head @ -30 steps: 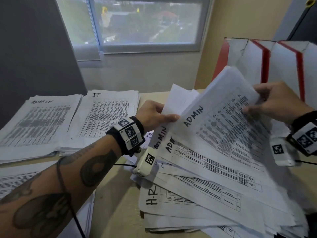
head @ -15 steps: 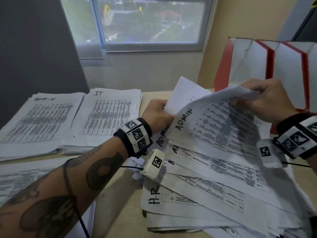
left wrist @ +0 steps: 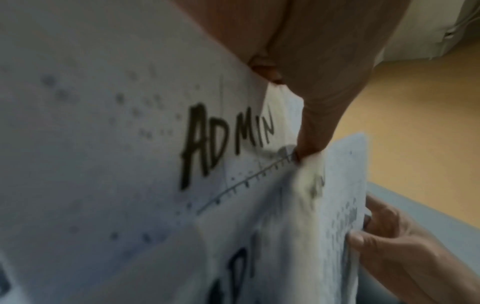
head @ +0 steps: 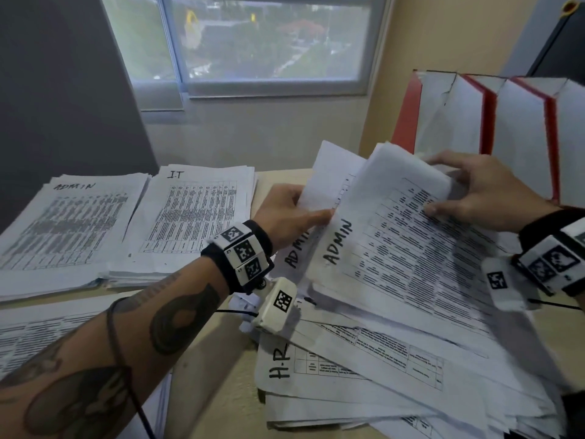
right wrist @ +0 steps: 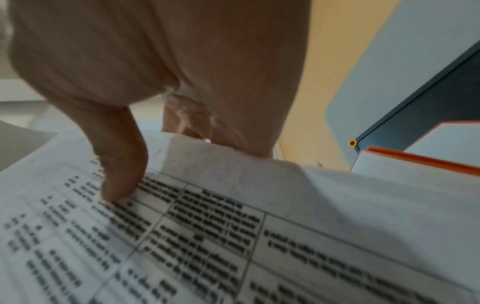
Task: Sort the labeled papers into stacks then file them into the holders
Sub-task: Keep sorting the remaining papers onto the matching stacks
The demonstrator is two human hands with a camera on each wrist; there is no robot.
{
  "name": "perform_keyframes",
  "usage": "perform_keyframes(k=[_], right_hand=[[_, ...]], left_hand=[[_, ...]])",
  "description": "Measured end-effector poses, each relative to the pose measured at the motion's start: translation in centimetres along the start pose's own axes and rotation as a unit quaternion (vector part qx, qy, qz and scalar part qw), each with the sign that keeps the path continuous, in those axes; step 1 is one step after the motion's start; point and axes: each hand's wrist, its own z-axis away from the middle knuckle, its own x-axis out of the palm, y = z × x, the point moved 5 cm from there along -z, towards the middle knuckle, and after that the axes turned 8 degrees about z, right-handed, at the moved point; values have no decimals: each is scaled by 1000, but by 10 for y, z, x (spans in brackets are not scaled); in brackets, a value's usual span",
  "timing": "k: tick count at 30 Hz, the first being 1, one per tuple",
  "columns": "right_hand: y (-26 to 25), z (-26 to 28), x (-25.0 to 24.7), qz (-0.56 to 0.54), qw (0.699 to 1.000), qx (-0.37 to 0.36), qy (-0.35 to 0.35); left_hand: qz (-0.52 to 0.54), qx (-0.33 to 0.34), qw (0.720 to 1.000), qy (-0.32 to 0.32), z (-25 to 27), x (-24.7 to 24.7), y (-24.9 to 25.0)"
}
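There, both hands gripped 1 ADMIN sheet (head: 408,248) raised over the loose pile (head: 364,375) on the tabletop (head: 209,391): left hand (head: 285,217) pinching its near edge, right hand (head: 481,188) clasping its far corner. Sorted ADMIN stack (head: 66,229) and IT stack (head: 193,217) lay left.

Left forearm (head: 110,353), lower left of frame, bears dark tattoos; black wristbands (head: 235,258) carry white marker-printed blocks; thin black cables trail.

Loose ADMIN sheets (head: 402,248): thin matt white paper, creased, printed black. Sorted stacks (head: 196,217): same paper. Tabletop (head: 202,369): smooth pale wood-look laminate. File holders (head: 462,118): red-and-white cardboard, torn edges.
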Motion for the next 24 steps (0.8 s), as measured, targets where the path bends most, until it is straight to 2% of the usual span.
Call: perform_keyframes(k=[2,6,10,15,19,24], right_hand=[[-7,-3,6,-22,999,-17,27],[-17,-7,16,13,996,-28,86],[-18,-8,22,3,999,-5,42],[-10,-8,28,45,997,42,-42],[-7,-2,19,36,999,18,12],[4,12,-14,29,999,24,-10]], left_hand=[[-2,13,1000,-3,3,3,2],[-21,38,999,12,5,5,6],[-22,51,998,4,7,8,8],[20,56,998,-8,10,13,10],[21,20,1000,6,7,9,5],[-26,-16,999,26,-3,-8,-13]])
